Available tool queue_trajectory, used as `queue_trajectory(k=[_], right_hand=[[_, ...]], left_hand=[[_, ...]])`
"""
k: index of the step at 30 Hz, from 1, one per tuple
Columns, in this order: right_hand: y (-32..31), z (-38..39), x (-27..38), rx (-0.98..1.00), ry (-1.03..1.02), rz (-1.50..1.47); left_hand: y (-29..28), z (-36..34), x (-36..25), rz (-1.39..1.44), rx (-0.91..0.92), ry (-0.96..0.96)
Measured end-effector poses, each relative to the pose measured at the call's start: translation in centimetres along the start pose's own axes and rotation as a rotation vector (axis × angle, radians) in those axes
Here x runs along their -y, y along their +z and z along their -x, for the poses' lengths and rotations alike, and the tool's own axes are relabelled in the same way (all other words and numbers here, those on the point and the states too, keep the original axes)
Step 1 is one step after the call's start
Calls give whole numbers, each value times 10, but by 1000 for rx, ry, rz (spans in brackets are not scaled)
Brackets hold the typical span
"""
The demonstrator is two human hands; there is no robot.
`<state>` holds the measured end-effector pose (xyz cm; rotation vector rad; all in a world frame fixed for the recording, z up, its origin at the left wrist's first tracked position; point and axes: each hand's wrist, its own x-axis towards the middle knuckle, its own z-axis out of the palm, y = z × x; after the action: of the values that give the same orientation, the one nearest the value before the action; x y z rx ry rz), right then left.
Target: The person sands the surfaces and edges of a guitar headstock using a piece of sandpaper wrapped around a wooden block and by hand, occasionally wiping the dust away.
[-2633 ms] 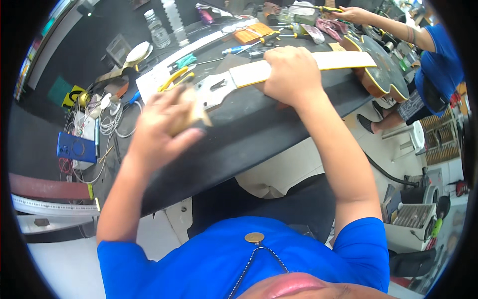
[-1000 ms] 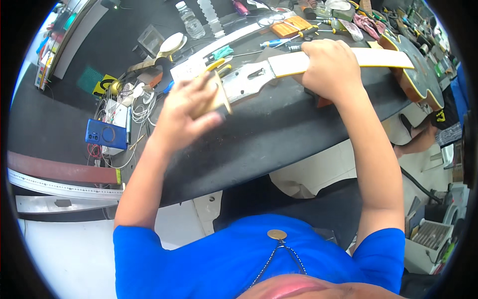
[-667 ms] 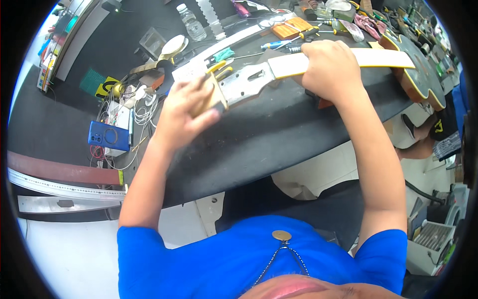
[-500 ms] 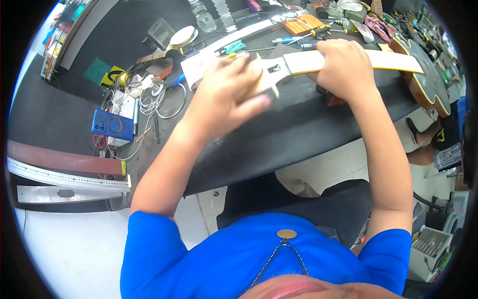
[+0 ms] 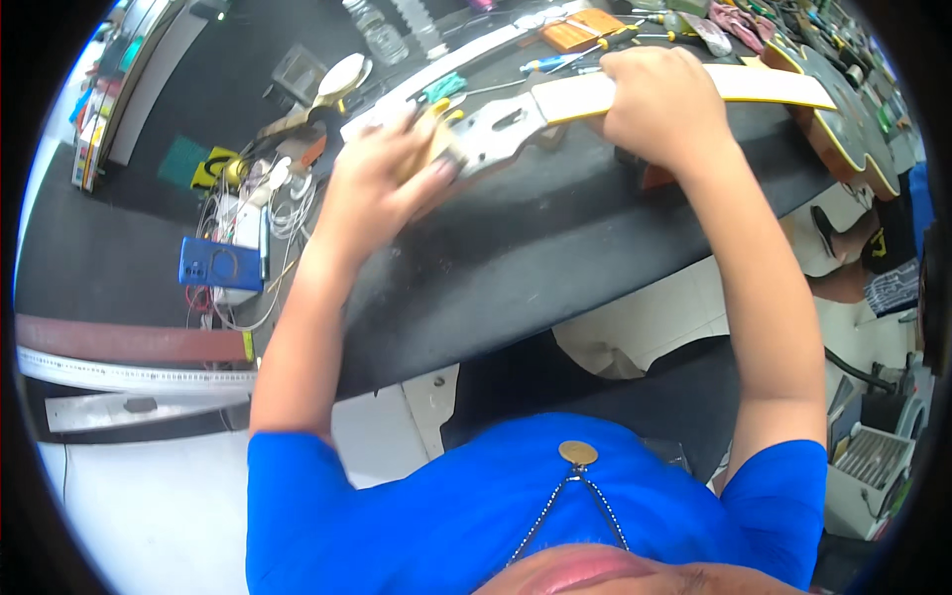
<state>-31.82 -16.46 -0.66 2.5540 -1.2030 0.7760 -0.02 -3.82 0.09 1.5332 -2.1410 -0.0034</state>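
Observation:
An electric guitar lies across the bench, its dark pale-edged body at the right and its neck running left, the fingerboard covered in white with a yellow edge. My right hand is closed around the neck near the headstock. The bare, greyish-white headstock points left, with a slot near the neck joint. At its far end my left hand grips a tan block-like pad with a dark edge. Motion blurs this pad, so its exact kind does not show. Part of the headstock tip is hidden behind that hand.
Beyond the neck lie screwdrivers, an orange-brown wooden block and a clear bottle. Tangled cables and a blue phone sit at the left, near a long steel ruler. Another person's leg shows at far right.
My left hand has slid left along the headstock with the tan pad, uncovering more of its face. The right hand keeps its hold on the neck. The whole view has shifted slightly.

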Motion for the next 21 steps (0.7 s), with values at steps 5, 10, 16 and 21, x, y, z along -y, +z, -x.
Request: queue_trajectory(k=[5,10,16,21], right_hand=[[5,8,-17,-2,55,19],[4,-3,-4,13,15,8],[-1,2,-13,-17,32,33],[3,1,-11,-28,30,3]], left_hand=[[20,7,-56,-15,-18,176],[9,-11,-5,26,-42,68],[6,16,5,-14,-18,225],[19,-22,-36,36,-55,167]])
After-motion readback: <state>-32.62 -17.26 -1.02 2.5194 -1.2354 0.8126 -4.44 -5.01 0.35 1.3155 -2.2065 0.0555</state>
